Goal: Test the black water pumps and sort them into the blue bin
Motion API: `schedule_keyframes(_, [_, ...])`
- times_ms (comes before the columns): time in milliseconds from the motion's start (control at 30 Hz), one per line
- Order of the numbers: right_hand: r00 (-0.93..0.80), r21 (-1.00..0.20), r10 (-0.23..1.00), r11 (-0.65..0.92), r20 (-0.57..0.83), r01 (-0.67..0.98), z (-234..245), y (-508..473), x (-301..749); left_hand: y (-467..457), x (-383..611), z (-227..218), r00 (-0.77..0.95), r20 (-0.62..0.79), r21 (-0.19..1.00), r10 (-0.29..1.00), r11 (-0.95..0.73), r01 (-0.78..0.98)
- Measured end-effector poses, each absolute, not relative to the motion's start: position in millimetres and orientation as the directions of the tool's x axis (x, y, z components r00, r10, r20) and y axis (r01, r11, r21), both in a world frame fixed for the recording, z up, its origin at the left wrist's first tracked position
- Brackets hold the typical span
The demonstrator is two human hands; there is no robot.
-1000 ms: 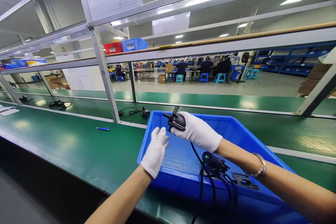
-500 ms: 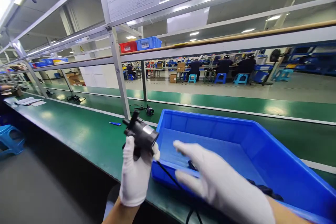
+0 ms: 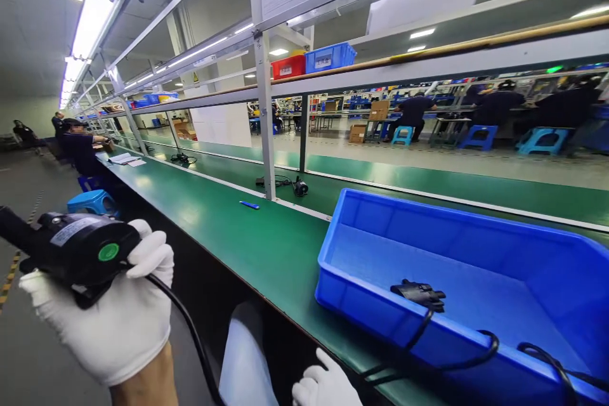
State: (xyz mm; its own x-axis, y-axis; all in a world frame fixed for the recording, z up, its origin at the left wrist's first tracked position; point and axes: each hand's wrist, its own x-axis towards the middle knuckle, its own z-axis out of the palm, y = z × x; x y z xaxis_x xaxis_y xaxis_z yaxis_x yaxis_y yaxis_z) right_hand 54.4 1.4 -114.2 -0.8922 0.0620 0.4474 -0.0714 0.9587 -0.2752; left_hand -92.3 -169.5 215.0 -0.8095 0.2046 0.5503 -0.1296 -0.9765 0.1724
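My left hand (image 3: 109, 311), in a white glove, is closed around a black pump-like motor unit (image 3: 88, 250) with a green round sticker on its end. It is raised at the left, in front of the bench edge. A black cable (image 3: 190, 323) runs from the unit down out of view. My right hand (image 3: 326, 384), also gloved, is low at the bottom edge, beside the bench front. Its index finger is extended and the others are loosely bent, with nothing visible in them. A black connector (image 3: 421, 295) lies over the near side of the blue bin (image 3: 333, 254), its cord looping over the rim.
The green bench (image 3: 204, 216) runs far to the left under a metal frame post (image 3: 265, 114). On it lie a blue cutter (image 3: 249, 205) and another black unit (image 3: 300, 186) with a cable. A blue stool (image 3: 92, 202) and a seated person (image 3: 78, 146) are at left.
My left hand has carried the black unit left and closer to the camera, away from the bin. My right hand has dropped from above the bin to the bottom edge. The view has turned left.
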Motion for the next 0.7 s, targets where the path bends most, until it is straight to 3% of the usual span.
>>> schedule_keyframes(67, [-0.887,-0.284,0.04,0.953,0.46,-0.104,-113.5,-8.5,43.0,-175.4,-102.5,213.7,-0.83,0.523,0.194,0.192,-0.976,-0.103])
schedule_keyframes(267, [-0.866,-0.343,-0.049,0.906,0.498,-0.249,-95.4,-19.8,9.6,-184.4,-121.7,193.5,-0.916,0.312,0.415,0.254,-0.903,-0.109])
schedule_keyframes(533, [-0.886,-0.557,-0.075,0.753,0.458,-0.352,-62.3,-22.2,-12.2,-197.2,-140.1,193.1,-0.883,0.399,0.377,0.247,-0.922,-0.087])
schedule_keyframes(700, [-0.914,-0.702,-0.172,0.593,0.368,-0.394,-30.3,-50.4,-17.3,-209.7,-158.4,202.3,-0.927,0.331,0.398,0.178,-0.917,-0.034])
